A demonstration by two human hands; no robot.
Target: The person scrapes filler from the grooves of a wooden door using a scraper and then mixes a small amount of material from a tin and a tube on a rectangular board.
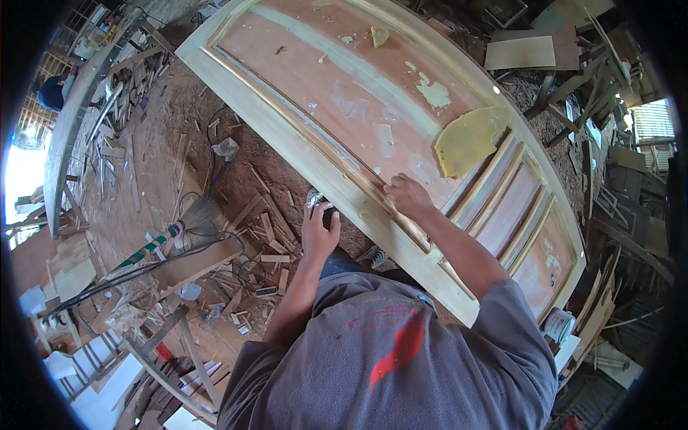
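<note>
Head view: wooden door (301, 72) spans far middle to near right. Right hand (408, 197) curled at door's moulding (344, 165); grip cannot be told. Left hand (319, 231) part-curled beside near edge; grip unclear. Yellow flat piece (469, 143) farther right.

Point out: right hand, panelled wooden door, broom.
Right hand (409, 197): head view, on the back of the hand.
Panelled wooden door (358, 140): head view, on its large reddish-brown flat panel.
Broom (146, 251): head view, on its green striped handle.
</note>
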